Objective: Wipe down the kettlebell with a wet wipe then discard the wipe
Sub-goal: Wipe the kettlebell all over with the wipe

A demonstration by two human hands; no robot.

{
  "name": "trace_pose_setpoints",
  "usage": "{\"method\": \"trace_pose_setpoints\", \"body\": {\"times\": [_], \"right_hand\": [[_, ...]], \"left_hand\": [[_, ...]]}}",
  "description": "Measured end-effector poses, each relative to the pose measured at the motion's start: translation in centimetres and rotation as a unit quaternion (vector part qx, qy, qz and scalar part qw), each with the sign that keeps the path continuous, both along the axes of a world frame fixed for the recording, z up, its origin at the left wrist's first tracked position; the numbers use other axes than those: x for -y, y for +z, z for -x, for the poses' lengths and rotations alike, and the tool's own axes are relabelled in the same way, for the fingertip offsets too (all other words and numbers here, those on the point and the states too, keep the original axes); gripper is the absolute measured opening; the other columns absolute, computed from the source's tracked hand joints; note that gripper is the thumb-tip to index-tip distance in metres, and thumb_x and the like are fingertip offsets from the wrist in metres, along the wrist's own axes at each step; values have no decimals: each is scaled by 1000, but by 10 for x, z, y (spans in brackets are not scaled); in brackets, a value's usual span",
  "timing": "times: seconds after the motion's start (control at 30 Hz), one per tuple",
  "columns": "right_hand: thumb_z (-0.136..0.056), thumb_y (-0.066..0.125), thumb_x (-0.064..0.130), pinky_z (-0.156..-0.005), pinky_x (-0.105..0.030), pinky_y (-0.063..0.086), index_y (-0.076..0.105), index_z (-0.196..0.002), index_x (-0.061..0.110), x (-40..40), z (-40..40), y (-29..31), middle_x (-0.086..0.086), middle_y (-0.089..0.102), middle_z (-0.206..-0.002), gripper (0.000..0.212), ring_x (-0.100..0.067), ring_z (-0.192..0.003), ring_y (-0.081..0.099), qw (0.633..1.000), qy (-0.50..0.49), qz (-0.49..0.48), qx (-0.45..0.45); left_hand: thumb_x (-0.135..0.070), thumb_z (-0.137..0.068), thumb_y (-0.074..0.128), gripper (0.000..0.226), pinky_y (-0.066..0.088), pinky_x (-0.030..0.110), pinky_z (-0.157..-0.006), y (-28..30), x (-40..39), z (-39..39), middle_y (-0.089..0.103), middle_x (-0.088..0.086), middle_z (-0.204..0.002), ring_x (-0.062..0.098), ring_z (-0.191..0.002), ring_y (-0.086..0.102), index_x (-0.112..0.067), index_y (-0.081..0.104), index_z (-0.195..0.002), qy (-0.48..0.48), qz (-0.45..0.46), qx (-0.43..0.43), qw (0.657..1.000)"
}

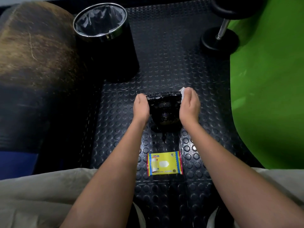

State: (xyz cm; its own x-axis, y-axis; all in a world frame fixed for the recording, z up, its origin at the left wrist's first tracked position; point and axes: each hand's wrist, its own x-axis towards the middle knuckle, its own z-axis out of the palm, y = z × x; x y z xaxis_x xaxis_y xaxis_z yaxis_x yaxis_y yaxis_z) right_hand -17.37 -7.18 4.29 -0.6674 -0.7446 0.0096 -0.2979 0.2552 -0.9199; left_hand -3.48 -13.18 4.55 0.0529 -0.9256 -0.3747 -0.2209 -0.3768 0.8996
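Note:
A black kettlebell [164, 112] stands on the studded rubber floor, its surface glistening. My left hand [141, 106] grips the left end of its handle. My right hand [189, 104] presses a white wet wipe [183, 91] against the handle's right end; only a corner of the wipe shows past my fingers. A black bin [105, 38] with a chrome rim and a grey liner stands open at the back left. A yellow pack of wet wipes [165, 163] lies flat on the floor between my forearms, nearer to me than the kettlebell.
A large brown and black rounded object [32, 63] fills the left side. A green mat [266, 79] covers the right, with a black dumbbell [220, 38] at its upper edge. My knees in pale trousers [41, 195] are at the bottom.

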Motion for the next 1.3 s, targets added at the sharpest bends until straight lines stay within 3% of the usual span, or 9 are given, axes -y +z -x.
{"method": "trace_pose_setpoints", "body": {"times": [0.1,0.23,0.37,0.5,0.67,0.8,0.87,1.1,1.3], "right_hand": [[-107,29,42,-86,-25,41,59,-125,23,0,-1,8,13,56,-108,40,-9,-107,54,982,-47,-20,180],[-105,30,48,-78,-30,46,56,-117,19,5,11,6,4,61,-104,41,-12,-94,58,927,-60,-76,361],[-104,29,51,-63,-30,48,55,-135,15,5,16,-3,-6,62,-118,54,-16,-90,59,882,-51,-93,458],[-106,27,45,-64,-32,51,65,-113,15,8,17,-1,-7,68,-110,48,-20,-91,64,865,-64,-75,492],[-104,30,45,-99,-40,46,58,-119,20,13,12,10,-3,59,-122,40,-23,-113,56,922,-61,-94,370],[-103,31,34,-60,-30,35,56,-82,23,16,7,25,6,54,-80,35,-11,-72,50,988,-1,-97,116],[-103,29,30,-60,-33,34,49,-72,22,19,4,29,5,55,-77,38,-14,-72,51,993,45,-106,-32],[-104,25,26,-92,-40,39,73,-97,12,35,-18,46,-9,74,-96,51,-31,-91,65,863,202,-165,-432],[-105,24,22,-95,-44,40,64,-97,15,43,-40,63,-3,72,-96,42,-28,-90,65,790,324,-172,-491]], "left_hand": [[-35,-88,25,26,43,37,-79,0,1,0,51,5,-93,20,-87,48,-18,45,-91,2,-3,-2,1000],[-27,-98,25,22,39,34,-76,0,4,-2,45,4,-93,18,-85,42,-17,43,-91,9,-6,9,1000],[-24,-99,24,20,37,33,-74,0,4,-1,43,3,-91,17,-84,40,-16,41,-90,12,-8,9,1000],[-24,-99,24,21,36,32,-72,1,4,-1,42,3,-91,16,-82,38,-16,41,-91,12,-13,9,1000],[-25,-99,24,21,37,33,-75,-1,4,-2,43,3,-91,17,-83,39,-16,41,-91,14,-15,11,1000],[-24,-100,24,21,37,33,-80,-1,3,-2,37,-2,-85,14,-78,35,-19,35,-83,16,-14,-2,1000],[-23,-99,24,19,36,33,-78,-1,3,-2,35,-1,-84,14,-78,33,-19,33,-83,15,-11,-2,1000],[-25,-99,27,20,36,34,-75,-5,4,-3,41,2,-88,16,-81,37,-17,43,-90,14,11,-1,1000],[-23,-98,29,24,36,36,-74,-7,5,-3,45,0,-83,17,-79,39,-19,41,-78,20,6,10,1000]]}}
